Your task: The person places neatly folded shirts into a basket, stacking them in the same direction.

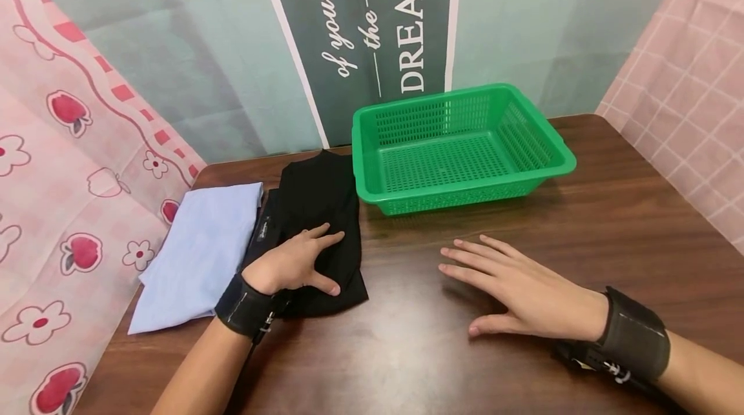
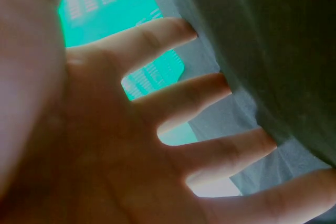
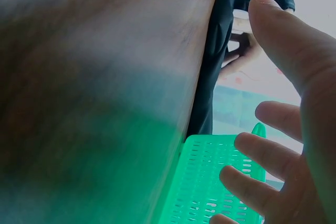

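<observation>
A folded black garment [image 1: 316,221] lies on the brown table [image 1: 610,221], left of centre. My left hand [image 1: 296,263] rests flat on its near end with fingers spread. In the left wrist view those fingers [image 2: 173,93] press the dark cloth [image 2: 283,51]. My right hand [image 1: 511,286] lies palm down on the bare wood to the right, fingers straight and holding nothing. The right wrist view shows its fingers [image 3: 273,156], the black garment [image 3: 215,61] and the basket [image 3: 210,182].
A folded light blue cloth [image 1: 197,253] lies left of the black garment, at the table's left edge. An empty green plastic basket [image 1: 459,150] stands at the back centre. Pink patterned curtains hang on both sides.
</observation>
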Tool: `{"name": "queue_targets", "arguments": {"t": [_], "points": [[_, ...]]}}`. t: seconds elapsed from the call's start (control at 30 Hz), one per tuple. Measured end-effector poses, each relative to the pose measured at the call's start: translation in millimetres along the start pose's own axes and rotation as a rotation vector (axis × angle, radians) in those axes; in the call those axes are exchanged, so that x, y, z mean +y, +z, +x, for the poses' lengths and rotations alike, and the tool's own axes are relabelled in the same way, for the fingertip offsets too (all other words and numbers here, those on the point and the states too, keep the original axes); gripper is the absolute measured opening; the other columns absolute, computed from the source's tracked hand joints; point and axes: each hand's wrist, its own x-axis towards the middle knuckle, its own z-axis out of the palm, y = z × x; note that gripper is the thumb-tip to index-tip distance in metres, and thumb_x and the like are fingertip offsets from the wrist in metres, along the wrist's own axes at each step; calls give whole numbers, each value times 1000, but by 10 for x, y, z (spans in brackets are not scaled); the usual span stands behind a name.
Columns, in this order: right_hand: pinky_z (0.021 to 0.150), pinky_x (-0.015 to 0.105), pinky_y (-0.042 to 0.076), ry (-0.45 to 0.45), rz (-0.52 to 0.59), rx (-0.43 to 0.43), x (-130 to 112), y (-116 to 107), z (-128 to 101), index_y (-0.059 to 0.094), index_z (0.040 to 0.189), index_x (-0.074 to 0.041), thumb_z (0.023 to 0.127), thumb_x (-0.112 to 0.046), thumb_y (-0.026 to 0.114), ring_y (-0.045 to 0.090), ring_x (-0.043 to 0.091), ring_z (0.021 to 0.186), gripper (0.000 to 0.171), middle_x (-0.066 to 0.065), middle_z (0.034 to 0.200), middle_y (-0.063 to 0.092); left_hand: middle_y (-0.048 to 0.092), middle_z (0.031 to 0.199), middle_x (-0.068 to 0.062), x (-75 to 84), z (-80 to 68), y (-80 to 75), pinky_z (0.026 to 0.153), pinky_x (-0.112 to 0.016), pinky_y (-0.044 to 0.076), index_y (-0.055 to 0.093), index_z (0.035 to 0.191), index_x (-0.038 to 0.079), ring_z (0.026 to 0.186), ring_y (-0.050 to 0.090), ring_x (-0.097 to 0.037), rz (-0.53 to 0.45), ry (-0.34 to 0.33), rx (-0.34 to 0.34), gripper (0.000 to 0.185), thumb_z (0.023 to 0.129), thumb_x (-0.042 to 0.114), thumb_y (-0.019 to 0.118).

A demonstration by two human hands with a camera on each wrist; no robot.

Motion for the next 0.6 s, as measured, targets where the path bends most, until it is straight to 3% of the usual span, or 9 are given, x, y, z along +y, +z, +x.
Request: {"name": "queue_targets", "arguments": {"t": [0.2, 0.43, 0.6], "points": [[134, 28, 3, -4, 5, -22, 6, -38, 38, 42, 163, -23, 90, -63, 75, 42, 29, 155, 89, 2, 167, 44, 26, 172, -27, -7, -67, 50, 123, -62, 35, 41, 163, 12, 155, 29, -56, 9, 41, 16, 93, 88, 45, 85], [133, 27, 3, -15, -3, -7, -14, -17, 62, 47, 160, -19, 88, -63, 77, 45, 31, 152, 89, 5, 165, 48, 26, 172, -25, -20, -89, 80, 124, -61, 33, 40, 164, 15, 157, 28, -54, 33, 50, 8, 93, 88, 48, 84], [134, 27, 4, 5, -17, -22, -48, 17, 65, 47, 160, -19, 88, -64, 77, 35, 21, 159, 90, 4, 166, 46, 25, 173, -23, -37, -131, 80, 125, -62, 31, 40, 164, 16, 157, 27, -55, 32, 58, -17, 94, 87, 47, 84]]}}
